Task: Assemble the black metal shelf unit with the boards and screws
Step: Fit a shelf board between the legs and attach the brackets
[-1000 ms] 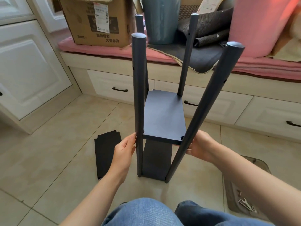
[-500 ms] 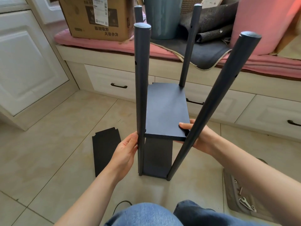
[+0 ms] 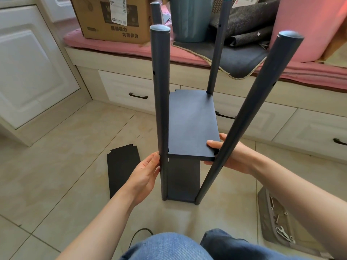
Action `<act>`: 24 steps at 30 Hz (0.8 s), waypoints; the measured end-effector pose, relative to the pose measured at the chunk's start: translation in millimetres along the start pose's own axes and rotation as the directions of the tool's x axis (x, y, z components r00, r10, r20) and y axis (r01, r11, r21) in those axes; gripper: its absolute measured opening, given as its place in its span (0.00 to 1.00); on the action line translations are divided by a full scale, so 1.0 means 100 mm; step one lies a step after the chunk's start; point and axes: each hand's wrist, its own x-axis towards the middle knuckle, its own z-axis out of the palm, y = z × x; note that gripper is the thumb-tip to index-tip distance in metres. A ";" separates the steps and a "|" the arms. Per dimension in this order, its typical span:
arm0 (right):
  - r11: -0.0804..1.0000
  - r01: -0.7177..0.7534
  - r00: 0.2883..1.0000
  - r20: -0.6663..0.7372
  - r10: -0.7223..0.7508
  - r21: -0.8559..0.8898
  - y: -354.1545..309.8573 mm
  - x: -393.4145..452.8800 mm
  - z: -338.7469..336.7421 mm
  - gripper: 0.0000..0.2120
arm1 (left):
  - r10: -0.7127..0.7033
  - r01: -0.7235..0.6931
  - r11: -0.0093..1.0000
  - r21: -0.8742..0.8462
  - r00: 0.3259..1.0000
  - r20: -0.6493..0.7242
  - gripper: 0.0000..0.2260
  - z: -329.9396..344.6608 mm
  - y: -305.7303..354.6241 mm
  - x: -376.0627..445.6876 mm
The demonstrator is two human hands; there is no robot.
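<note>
Shelf unit [image 3: 180,128]: black, stands upright on the tiled floor [image 3: 65,147] in front of the seated person's knees, four round posts rising from a bottom board [image 3: 183,181].
Middle board [image 3: 191,124]: sits between the posts partway up, roughly level; its near right corner is at the near right post [image 3: 244,117].
Right hand [image 3: 231,156]: grips that near right corner, thumb on top of the board, fingers curled underneath, reaching around the post.
Left hand [image 3: 144,175]: fingers nearly straight, resting against the outer side of the near left post [image 3: 161,109] just below the board's near left corner; not wrapped round it.
Spare board [image 3: 123,171]: lies flat on the floor just left of the unit, notched corners showing.
Tray [image 3: 277,228]: grey, on the floor to the right, holding a small wrench [image 3: 283,232] and loose screws [image 3: 273,203].
Behind: a bench with white drawers [image 3: 135,94], a pink cushion [image 3: 122,47] on top carrying a cardboard box [image 3: 112,17] and a teal bin [image 3: 189,19].
</note>
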 end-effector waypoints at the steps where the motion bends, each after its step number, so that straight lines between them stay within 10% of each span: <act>1: 1.000 -0.001 1.000 0.001 0.001 -0.002 0.01 0.01 0.00 0.21 | -0.005 0.005 1.000 -0.002 1.000 0.006 0.15 -0.01 0.00 0.01; 15: 1.000 0.013 0.999 -0.034 -0.012 0.011 0.05 0.01 0.08 0.19 | -0.016 0.017 1.000 0.007 0.998 -0.059 0.18 -0.06 -0.02 0.09; 20: 0.999 0.021 0.999 -0.027 -0.020 0.038 0.12 -0.04 0.19 0.23 | -0.101 0.076 0.992 -0.103 0.958 -0.267 0.21 -0.01 0.08 0.06; 24: 0.999 0.016 0.986 -0.165 -0.022 -0.036 0.16 -0.11 0.32 0.25 | -0.225 0.124 0.969 -0.214 0.802 -0.554 0.16 0.25 0.15 -0.09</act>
